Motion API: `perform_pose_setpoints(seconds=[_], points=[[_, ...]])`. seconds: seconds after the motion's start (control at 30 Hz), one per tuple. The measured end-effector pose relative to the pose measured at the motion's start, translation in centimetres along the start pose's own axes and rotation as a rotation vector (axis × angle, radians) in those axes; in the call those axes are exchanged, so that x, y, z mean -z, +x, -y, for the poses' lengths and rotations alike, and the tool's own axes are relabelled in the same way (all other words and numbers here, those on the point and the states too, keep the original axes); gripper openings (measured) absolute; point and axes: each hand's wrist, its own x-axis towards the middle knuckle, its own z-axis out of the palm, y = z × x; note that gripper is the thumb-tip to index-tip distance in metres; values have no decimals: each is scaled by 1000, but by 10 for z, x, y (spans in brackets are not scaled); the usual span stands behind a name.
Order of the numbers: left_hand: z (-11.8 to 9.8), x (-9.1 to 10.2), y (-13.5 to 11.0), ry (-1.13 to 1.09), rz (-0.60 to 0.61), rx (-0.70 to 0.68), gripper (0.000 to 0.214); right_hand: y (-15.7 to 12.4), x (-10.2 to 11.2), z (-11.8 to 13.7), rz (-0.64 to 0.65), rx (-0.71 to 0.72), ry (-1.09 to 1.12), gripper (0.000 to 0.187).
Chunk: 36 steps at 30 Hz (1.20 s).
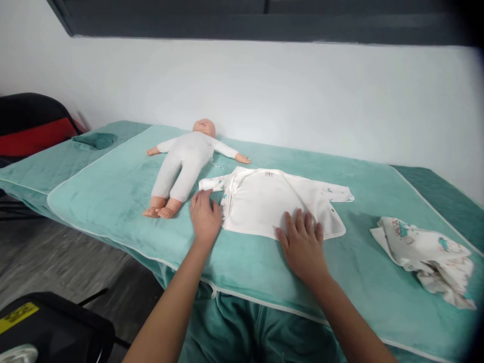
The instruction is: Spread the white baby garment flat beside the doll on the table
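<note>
A white baby shirt (260, 204) lies spread out and opened on the green bed cover, its printed sleeves stretched to both sides. My right hand (302, 242) rests flat on the shirt's lower edge, fingers spread. Beside the shirt's left edge, my left hand (205, 214) lies with its fingers stretched out, the fingertips at the left sleeve. Just left of the shirt, a baby doll (185, 156) in a white bodysuit lies on its back, head toward the wall and bare feet toward me.
A crumpled printed baby garment (427, 252) lies on the right of the green cover (113, 201). Black-and-red chair (34, 126) stands at the far left. At the lower left is a black object with a yellow label (18, 316). A white wall (264, 91) runs behind.
</note>
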Motion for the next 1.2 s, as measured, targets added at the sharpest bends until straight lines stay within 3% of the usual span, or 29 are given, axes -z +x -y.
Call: perform_pose_setpoints(seconds=[0.4, 0.67, 0.93, 1.07, 1.2], points=[[0, 1, 1, 31, 25, -32, 31, -40, 2, -5, -70, 51, 72, 57], [1, 1, 0, 37, 36, -34, 29, -49, 5, -6, -91, 60, 143, 54], [1, 0, 0, 40, 40, -42, 29, -43, -5, -58, -226, 96, 307, 49], [2, 0, 0, 39, 40, -42, 28, -32, -3, -82, -224, 110, 262, 42], [2, -1, 1, 36, 38, -41, 28, -16, 1, -91, -185, 216, 235, 37]])
